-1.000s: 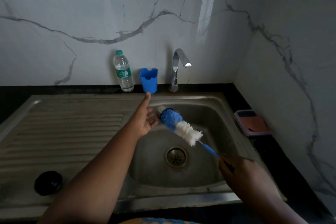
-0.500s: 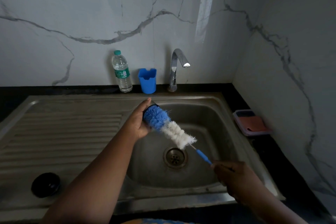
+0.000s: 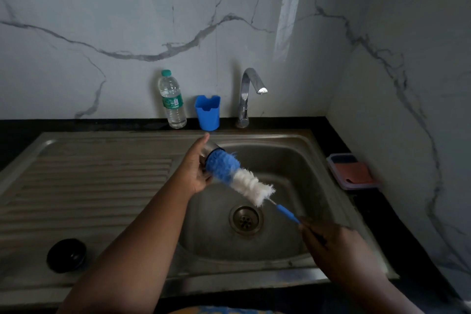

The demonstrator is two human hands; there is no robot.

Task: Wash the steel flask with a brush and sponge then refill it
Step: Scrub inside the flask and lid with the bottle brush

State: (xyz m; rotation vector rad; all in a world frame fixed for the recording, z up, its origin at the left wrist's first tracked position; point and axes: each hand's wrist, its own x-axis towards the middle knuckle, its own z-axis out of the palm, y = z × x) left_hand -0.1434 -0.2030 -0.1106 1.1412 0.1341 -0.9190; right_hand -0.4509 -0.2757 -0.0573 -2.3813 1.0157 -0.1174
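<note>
While over one sink (image 3: 300, 140), two hands: left (image 3: 195, 171) gripping one flask (image 3: 210, 148), right (image 3: 339, 250) one brush (image 3: 239, 177).

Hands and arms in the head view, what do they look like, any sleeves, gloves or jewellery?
Both forearms are bare as far as the frame shows, with no sleeves in view. The left hand and right hand wear no gloves, and no rings, watch or bracelets are visible, though the dim light hides fine detail.

steel sink (image 3: 107, 181), black lid (image 3: 66, 255) on drainboard
</note>
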